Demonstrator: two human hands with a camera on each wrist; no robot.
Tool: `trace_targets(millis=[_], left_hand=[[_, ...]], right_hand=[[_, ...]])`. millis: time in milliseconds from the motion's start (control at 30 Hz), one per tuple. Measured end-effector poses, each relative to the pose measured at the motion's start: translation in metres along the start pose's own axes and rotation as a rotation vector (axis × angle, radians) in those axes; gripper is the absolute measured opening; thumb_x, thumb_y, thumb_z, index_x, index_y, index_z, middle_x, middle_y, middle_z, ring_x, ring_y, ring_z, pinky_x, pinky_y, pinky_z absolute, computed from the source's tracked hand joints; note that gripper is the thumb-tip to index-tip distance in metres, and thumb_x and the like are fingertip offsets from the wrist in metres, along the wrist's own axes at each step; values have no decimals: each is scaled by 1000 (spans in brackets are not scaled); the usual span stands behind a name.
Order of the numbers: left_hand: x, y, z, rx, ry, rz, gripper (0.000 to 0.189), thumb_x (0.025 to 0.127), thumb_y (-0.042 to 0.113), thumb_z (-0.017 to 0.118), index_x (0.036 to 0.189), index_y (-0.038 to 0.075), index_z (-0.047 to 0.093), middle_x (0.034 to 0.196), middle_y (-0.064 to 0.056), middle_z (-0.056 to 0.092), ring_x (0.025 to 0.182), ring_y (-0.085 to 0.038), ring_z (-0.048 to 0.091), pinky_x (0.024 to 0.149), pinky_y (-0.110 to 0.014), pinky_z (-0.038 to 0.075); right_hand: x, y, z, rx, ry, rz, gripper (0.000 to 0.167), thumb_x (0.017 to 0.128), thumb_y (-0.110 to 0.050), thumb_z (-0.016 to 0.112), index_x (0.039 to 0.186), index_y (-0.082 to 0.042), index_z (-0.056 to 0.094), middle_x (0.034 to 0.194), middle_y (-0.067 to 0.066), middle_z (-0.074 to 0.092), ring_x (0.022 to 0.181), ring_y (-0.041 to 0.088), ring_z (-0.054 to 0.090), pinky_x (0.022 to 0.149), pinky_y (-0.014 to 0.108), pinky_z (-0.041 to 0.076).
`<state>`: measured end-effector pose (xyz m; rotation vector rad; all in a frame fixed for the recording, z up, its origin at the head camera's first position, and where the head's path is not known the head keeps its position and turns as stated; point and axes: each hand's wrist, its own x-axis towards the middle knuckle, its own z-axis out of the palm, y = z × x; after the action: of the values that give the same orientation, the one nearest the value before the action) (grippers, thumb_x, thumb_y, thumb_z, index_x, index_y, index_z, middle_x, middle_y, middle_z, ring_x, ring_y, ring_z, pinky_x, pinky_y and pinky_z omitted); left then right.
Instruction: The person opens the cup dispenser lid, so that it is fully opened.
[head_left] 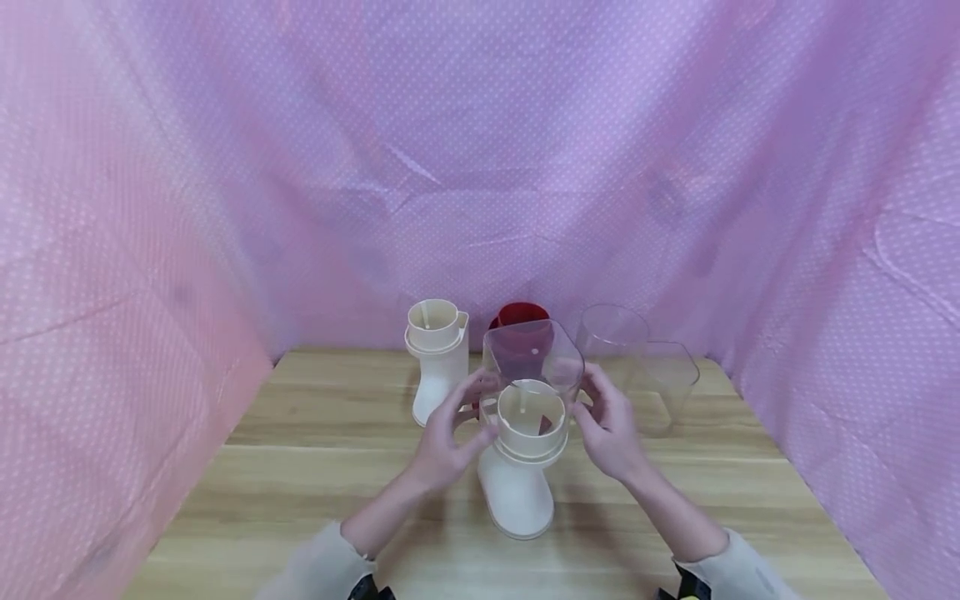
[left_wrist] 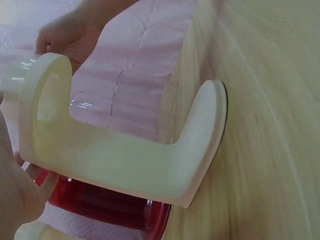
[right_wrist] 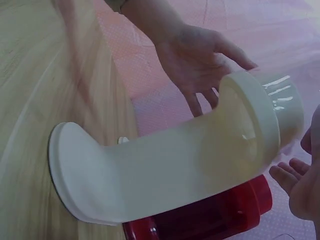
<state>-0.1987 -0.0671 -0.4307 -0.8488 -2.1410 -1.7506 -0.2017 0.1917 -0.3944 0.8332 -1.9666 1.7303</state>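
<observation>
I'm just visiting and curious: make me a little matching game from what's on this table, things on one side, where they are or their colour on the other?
Things:
1. near cream stand
2. far cream stand
3. red container
4. spare clear containers

Descriptions:
A. at the right, beside the pink cloth
B. between both hands, clear container on top
C. back left, untouched
D. behind the near stand, dark coloured

Pairs: 1-B, 2-C, 3-D, 4-A

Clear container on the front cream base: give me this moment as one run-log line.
clear container: seated on front cream base | left hand: touching it | right hand: touching it | table: wood
</observation>
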Motion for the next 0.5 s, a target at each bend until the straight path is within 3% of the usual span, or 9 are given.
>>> trace_targets(millis=[167,333,500], left_hand=[[2,-3,-7,-57,-30,-15,75,95,3,72,162,10,40,152,-18,61,137,-15,59,109,-36,56],[8,-5,-11,-114,-107,9,70,96,-1,70,160,1,41,152,-25,59,139,-6,58,107,-28,54],[10,-5,-9,-130,-122,8,63,98,-1,69,156,-2,45,149,-26,61,136,0,58,102,-23,56]], right_hand=[[-2,-6,-8,19,12,-4,41,88,28,50,128,20,56,121,-14,69,115,0,67,92,18,61],[-6,-10,-12,-63,-17,12,42,89,26,57,129,14,60,124,-17,68,116,-2,69,91,21,62],[-7,-10,-9,-85,-39,-1,40,92,22,60,129,9,62,126,-15,68,114,1,70,87,21,64]])
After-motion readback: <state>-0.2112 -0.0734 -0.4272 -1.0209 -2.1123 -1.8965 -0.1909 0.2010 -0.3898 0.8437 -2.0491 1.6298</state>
